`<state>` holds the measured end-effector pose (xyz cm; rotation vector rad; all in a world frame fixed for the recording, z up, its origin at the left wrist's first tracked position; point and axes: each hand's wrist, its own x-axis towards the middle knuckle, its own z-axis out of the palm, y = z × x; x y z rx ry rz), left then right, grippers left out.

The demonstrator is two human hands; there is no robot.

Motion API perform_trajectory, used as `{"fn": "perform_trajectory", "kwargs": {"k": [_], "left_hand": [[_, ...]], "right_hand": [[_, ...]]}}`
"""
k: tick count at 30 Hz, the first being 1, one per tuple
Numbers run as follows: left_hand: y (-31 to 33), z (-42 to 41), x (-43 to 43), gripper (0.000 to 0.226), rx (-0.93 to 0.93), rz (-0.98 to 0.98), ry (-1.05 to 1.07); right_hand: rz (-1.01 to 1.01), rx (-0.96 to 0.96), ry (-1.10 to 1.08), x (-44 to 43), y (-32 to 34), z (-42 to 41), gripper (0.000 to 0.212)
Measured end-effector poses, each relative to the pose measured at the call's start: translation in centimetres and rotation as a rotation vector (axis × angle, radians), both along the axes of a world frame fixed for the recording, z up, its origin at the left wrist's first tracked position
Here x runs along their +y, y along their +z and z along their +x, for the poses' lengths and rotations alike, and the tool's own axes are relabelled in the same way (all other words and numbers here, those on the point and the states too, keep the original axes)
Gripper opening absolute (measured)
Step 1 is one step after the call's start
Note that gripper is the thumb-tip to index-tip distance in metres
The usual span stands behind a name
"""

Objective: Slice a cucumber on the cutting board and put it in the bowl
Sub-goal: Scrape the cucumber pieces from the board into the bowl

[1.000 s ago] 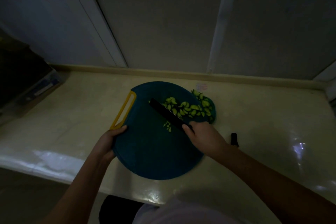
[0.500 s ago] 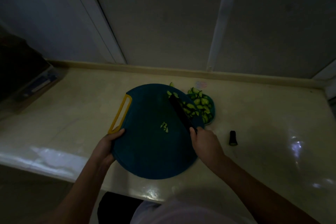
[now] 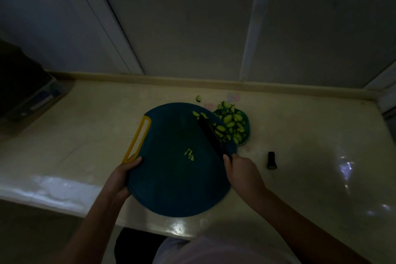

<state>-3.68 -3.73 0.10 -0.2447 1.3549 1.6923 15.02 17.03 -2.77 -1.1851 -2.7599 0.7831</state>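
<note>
Left hand [image 3: 120, 180] is gripping the board [image 3: 171, 178] at its near-left rim, fingers curled under and thumb on top, just below the yellow handle [image 3: 138, 139]. Right hand [image 3: 242, 172] is clamping the knife [image 3: 211, 137] by its handle. The blade is running up and left from the knuckles across the board's far-right part, and looks to be sweeping slices [image 3: 232, 123] over the edge. Bowl [image 3: 247, 123] is sitting just beyond the right hand's fingertips, near rim tucked under the board edge, already heaped. A few slices are sitting at the blade tip, small bits [image 3: 189, 154] are lying mid-board between the hands, and one stray slice [image 3: 198, 98] is lying on the counter [image 3: 85, 126] past the blade tip, clear of the bowl. A dark stub [image 3: 271, 160] is lying on the counter right of the right hand. My read on handling: slices are light, wet and soft, so they're going to stick to blade and board and slide rather than roll. Sweeping with the blade beats pinching. The heap is nearing the rim, so spill risk is rising. The board looks stiff and light, and the rim grip by the handle is giving good tilt control. Can't tell whether it's lifted off the counter. The stray slice is needing a fingertip pinch.
</note>
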Motion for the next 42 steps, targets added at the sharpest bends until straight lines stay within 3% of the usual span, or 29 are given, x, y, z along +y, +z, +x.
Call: {"fn": "perform_trajectory", "kwargs": {"k": [7,14,28,42], "left_hand": [[0.7,-0.7,-0.4,0.038,0.040,-0.013,0.034],[0.6,0.1,-0.1,0.034,0.038,0.001,0.057],[-0.3,0.7,-1.7,0.037,0.010,-0.010,0.135],[-0.2,0.5,-0.7,0.038,-0.030,-0.006,0.087]], "right_hand": [[-0.054,0.058,0.042,1.2,2.1,-0.3,0.043],[-0.518,0.165,0.001,-0.4,4.8,-5.7,0.042],[-0.885,0.100,-0.318,-2.7,2.9,-6.6,0.046],[-0.882,0.190,-0.432,-1.5,1.8,-5.0,0.032]]}}
